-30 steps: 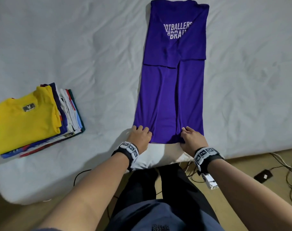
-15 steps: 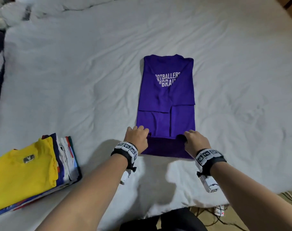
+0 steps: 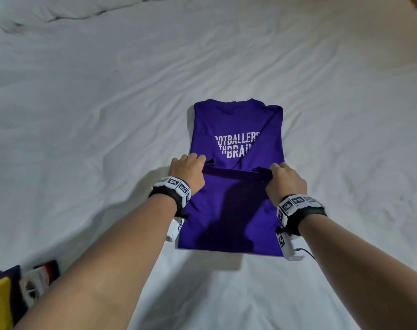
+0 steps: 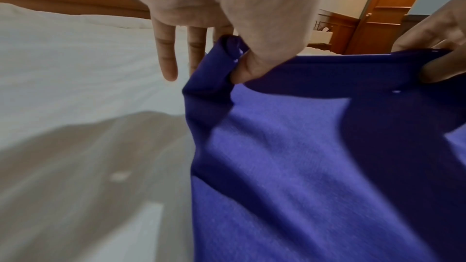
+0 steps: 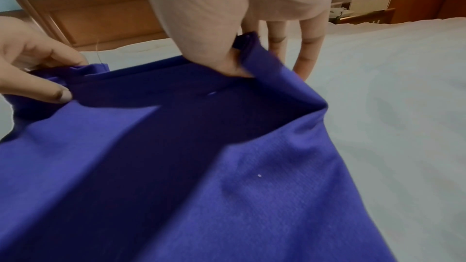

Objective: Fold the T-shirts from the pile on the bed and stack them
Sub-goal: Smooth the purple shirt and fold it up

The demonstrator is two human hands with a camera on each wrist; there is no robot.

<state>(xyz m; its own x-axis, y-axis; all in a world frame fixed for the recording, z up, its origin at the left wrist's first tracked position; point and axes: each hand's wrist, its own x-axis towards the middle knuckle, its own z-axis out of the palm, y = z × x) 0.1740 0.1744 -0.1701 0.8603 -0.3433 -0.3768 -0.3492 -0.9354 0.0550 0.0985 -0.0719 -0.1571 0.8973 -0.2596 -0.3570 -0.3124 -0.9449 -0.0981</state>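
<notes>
White bed (image 3: pixel 83 139) sheet carries a partly seen stack of folded shirts (image 3: pixel 2 296), probably, at the near left. Farther out, left hand (image 3: pixel 187 173) and right hand (image 3: pixel 286 181) each pinch a hem corner of the purple T-shirt (image 3: pixel 236 129), its long axis running away toward the collar.

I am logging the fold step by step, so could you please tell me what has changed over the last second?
Both hands, left hand and right hand, have carried the hem of the purple T-shirt away from the person, folding the lower half up to just below the white lettering. Each grip still pinches a hem corner. The shirt's top half stays flat on the white bed; the folded stack looks untouched.
</notes>
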